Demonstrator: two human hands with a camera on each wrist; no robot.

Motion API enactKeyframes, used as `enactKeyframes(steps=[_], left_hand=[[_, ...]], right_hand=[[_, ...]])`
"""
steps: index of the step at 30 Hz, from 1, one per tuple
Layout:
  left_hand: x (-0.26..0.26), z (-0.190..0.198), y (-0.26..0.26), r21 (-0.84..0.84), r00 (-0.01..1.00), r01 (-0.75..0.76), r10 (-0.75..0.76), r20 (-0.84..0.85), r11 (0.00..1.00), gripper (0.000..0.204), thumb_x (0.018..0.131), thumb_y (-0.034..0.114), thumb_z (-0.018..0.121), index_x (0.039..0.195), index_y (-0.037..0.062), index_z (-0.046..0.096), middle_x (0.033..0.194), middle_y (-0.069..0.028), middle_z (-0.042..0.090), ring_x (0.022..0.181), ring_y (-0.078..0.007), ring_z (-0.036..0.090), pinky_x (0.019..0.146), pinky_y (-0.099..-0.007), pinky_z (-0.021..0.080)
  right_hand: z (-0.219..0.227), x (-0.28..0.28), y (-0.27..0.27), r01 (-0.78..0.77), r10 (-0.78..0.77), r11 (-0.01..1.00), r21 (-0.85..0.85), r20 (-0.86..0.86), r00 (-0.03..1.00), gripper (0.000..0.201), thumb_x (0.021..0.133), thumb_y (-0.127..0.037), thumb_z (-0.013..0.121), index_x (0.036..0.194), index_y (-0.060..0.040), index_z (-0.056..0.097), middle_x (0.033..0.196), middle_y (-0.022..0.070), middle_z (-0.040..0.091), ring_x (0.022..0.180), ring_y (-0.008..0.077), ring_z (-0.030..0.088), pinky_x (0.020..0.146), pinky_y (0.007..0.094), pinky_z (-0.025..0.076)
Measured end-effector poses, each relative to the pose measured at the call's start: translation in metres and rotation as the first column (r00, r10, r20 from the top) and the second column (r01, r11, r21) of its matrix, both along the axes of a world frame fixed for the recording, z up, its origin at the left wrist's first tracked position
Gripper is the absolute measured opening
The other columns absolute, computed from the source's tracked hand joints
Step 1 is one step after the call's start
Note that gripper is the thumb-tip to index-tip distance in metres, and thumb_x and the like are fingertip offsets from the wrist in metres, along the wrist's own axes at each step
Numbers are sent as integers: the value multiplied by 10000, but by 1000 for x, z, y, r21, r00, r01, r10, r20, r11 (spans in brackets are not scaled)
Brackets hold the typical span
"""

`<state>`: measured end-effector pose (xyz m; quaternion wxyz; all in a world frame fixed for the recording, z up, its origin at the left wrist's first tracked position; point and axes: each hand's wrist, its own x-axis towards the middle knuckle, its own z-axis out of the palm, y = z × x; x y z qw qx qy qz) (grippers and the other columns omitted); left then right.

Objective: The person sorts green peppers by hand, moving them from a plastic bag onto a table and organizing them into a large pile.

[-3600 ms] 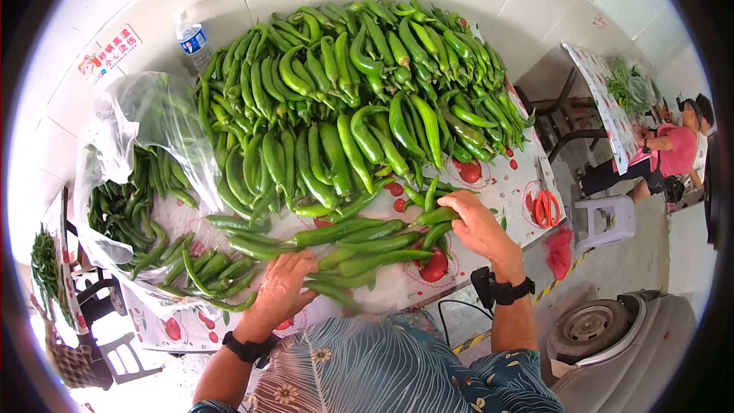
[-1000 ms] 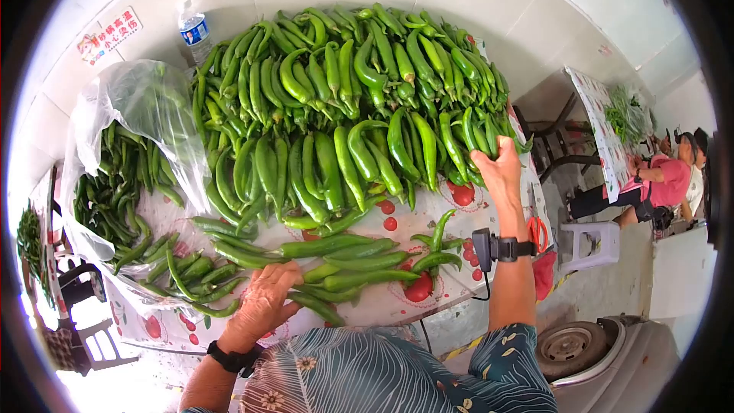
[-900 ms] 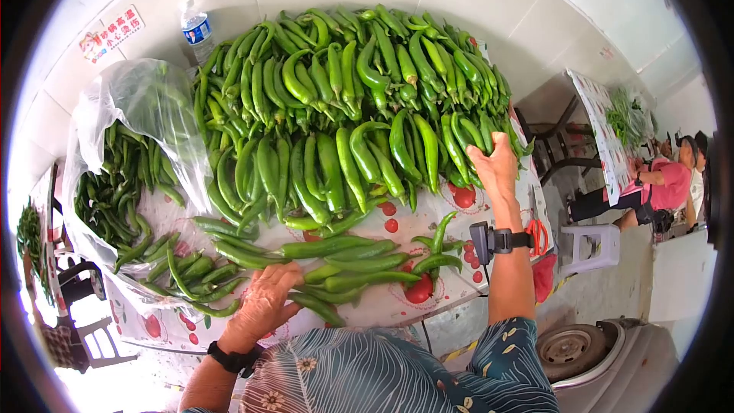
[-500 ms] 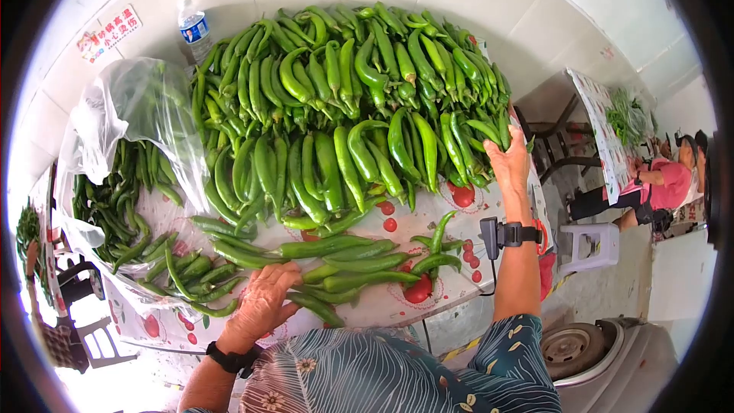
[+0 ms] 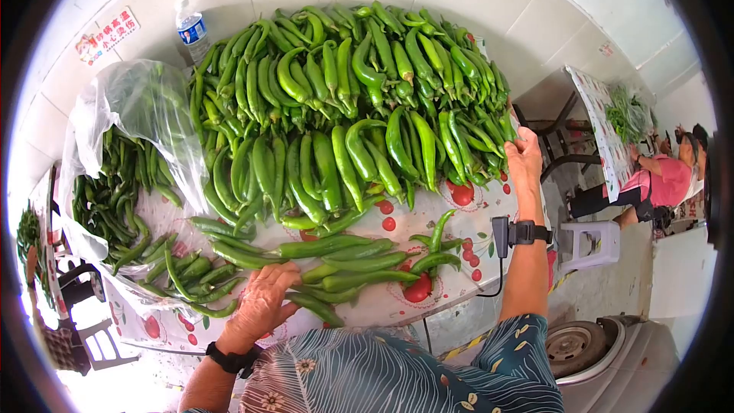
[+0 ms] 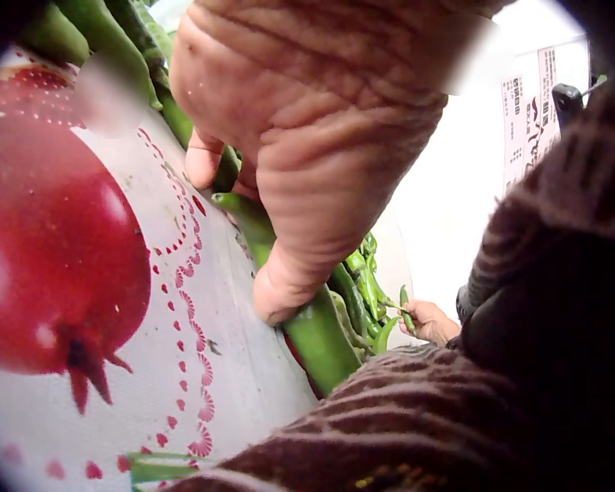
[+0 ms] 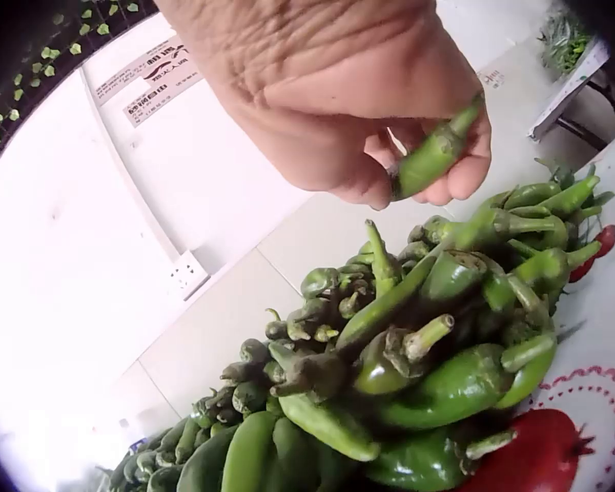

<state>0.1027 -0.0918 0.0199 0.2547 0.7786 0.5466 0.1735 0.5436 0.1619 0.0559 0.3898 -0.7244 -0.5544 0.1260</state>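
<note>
In the head view, my left hand (image 5: 264,302) rests on the left ends of a loose group of long green peppers (image 5: 359,264) near the table's front. The left wrist view has its thumb lying on one green pepper (image 6: 323,349). My right hand (image 5: 524,160) is at the right end of a large heap of green peppers (image 5: 329,76) stacked in rows. Seen from the right wrist, it pinches one green pepper (image 7: 431,162) between thumb and fingers, above the stem ends of the heap; the pepper's lower part is hidden by the hand.
A clear plastic bag (image 5: 145,92) with more peppers lies open at the left. Two curved peppers (image 5: 436,248) lie apart at the front right. A water bottle (image 5: 191,30) stands against the wall. Beyond the table's right edge are a stool (image 5: 592,245) and a seated person.
My right hand has left the front group and reached the heap's right end, shifting rightward along it over the last second. My left hand has stayed on the front peppers.
</note>
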Motion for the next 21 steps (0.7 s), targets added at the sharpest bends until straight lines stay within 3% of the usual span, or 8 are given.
enactKeyframes(steps=[6,9,15,16,19,20,21], left_hand=[[0,2,0,-1,1000,-2,2,-11,1000,412,680,136,766,1035,103,559,1199,-94,593,1112,-315,543,932,-436,421],[1,5,0,-3,1000,-8,8,-8,1000,414,679,132,764,1037,101,558,1204,-97,592,1113,-315,544,926,-435,423],[0,2,0,16,1000,7,-7,2,1000,436,660,108,762,1039,101,547,1193,-109,590,1104,-321,543,914,-437,428],[-1,1,1,16,1000,9,-9,8,1000,439,654,103,763,1035,101,545,1189,-111,589,1102,-323,543,912,-437,428],[-1,0,1,19,1000,16,-16,3,1000,450,642,100,774,1025,108,538,1170,-108,592,1075,-328,547,913,-437,423],[-1,0,1,22,1000,19,-19,-2,1000,454,638,100,780,1021,111,536,1163,-105,594,1062,-330,549,914,-437,420],[-1,0,1,23,1000,21,-21,3,1000,454,636,97,781,1019,109,538,1159,-106,595,1060,-331,549,914,-437,421]], right_hand=[[-19,20,29,-198,202,979,-44,151,968,273,857,-101,636,1123,-45,624,995,143,690,879,257,666,799,356,508],[-20,20,35,-212,226,973,-90,194,955,255,851,-90,640,1104,-53,639,974,129,695,896,251,667,812,352,509],[-24,23,14,-116,91,980,164,148,985,225,858,-88,631,1080,-64,654,968,105,693,878,218,656,813,330,504],[-25,25,9,-112,90,970,214,111,990,206,869,-104,638,1069,-55,648,918,65,677,810,160,630,766,301,503],[-8,14,-27,-100,111,986,132,-77,991,188,882,-123,642,1058,-56,643,874,17,645,766,101,588,715,269,495],[-7,13,-40,-140,149,989,55,-231,962,184,894,-149,643,1054,-59,643,862,-20,613,751,61,550,683,243,483],[-6,10,-54,-219,209,976,-19,-226,952,197,893,-166,648,1058,-58,641,869,-16,619,757,66,557,685,246,484]])
